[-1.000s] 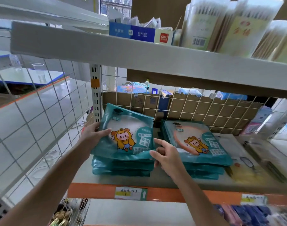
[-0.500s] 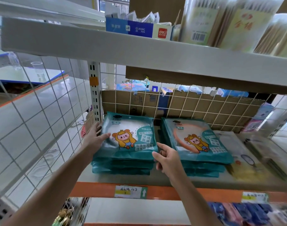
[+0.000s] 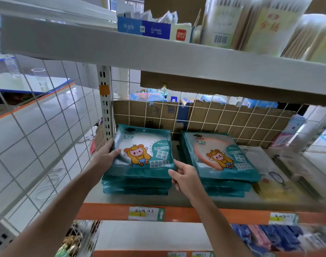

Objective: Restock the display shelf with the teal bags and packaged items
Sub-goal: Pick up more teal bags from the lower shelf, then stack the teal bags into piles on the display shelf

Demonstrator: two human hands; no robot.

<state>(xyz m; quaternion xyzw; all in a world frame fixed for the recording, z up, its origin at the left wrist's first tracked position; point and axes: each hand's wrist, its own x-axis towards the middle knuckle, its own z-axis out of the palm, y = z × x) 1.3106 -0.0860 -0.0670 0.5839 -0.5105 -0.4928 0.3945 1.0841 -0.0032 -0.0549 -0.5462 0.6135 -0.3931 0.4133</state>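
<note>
One teal bag between left fingers and right fingers, atop stack

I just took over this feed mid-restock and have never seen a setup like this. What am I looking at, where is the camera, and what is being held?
There is no machine here: a person works with two bare hands. The one picture comes from a wide-angle camera worn on the head, looking forward and down, so both arms reach in from the bottom edge. Ahead is a shelf with a wire grid behind it. Two piles of teal bags lie on it side by side, the left stack and the right stack; paler flat packs lie further right. The left hand grips the left edge of the top bag on the left stack, thumb on top. The right hand pinches that bag's near right corner.
</note>
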